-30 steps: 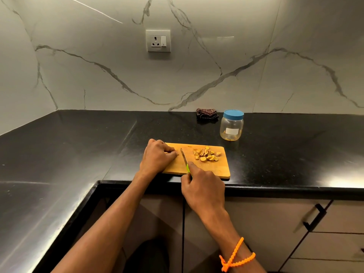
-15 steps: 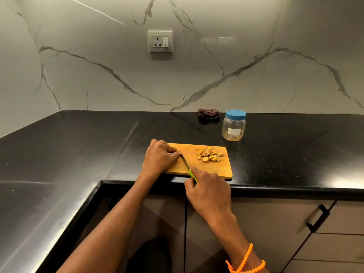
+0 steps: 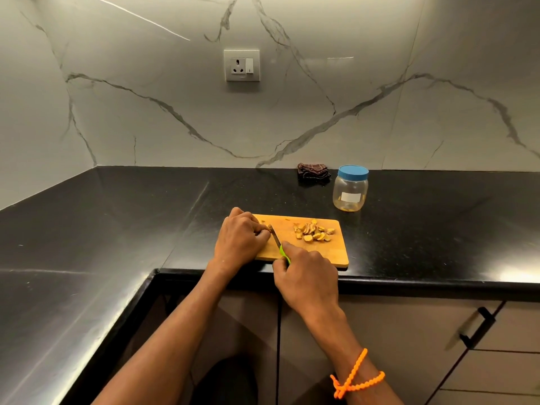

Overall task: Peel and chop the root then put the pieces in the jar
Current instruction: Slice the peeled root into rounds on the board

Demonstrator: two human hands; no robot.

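Root (image 3: pixel 266 228) pinched by left hand (image 3: pixel 241 239); right hand (image 3: pixel 306 280) grips knife (image 3: pixel 276 239); lidded jar (image 3: pixel 350 190) looks nearly empty

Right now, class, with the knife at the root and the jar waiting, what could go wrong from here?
1. The knife blade sits right against the fingertips of the left hand pinning the small root stub; a slip could cut them.
2. The cutting board lies near the counter edge; pressure may shift it.
3. The jar has its blue lid on, so the chopped pieces cannot go in until it is opened.
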